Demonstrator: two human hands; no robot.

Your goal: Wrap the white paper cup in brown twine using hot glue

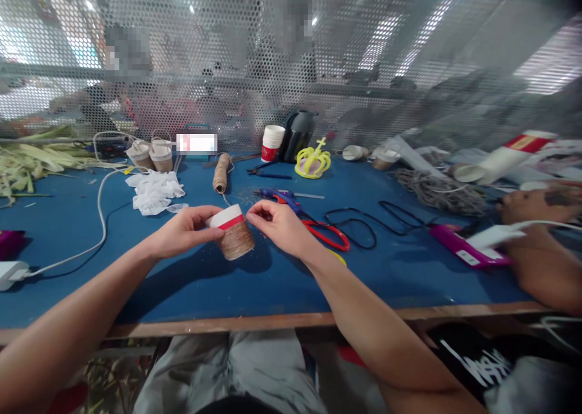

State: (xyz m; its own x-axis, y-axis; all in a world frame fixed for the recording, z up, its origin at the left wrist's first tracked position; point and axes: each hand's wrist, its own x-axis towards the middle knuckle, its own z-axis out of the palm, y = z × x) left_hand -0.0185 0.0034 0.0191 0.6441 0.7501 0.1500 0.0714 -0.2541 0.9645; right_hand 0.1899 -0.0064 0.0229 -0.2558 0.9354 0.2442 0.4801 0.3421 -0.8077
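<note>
A white and red paper cup (234, 238), its lower part wound with brown twine, is tilted above the table. My left hand (188, 229) is closed on the cup's left side, thumb across the front and fingers behind. At the cup's right edge, the thumb and fingertips of my right hand (275, 223) are pinched together; anything between them is too small to make out. Behind the cup lies a roll of brown twine (221, 173), and its loose strand runs toward the cup's rim.
Beyond my right hand are a blue glue gun (284, 197), red-handled scissors (330, 237) and pliers (268, 173). A yellow crown-shaped piece (313, 161), stacked paper cups (273, 141) and a dark jug (300, 136) stand farther back. White gloves (155, 191) lie left. Another person's arm (541, 244) rests right.
</note>
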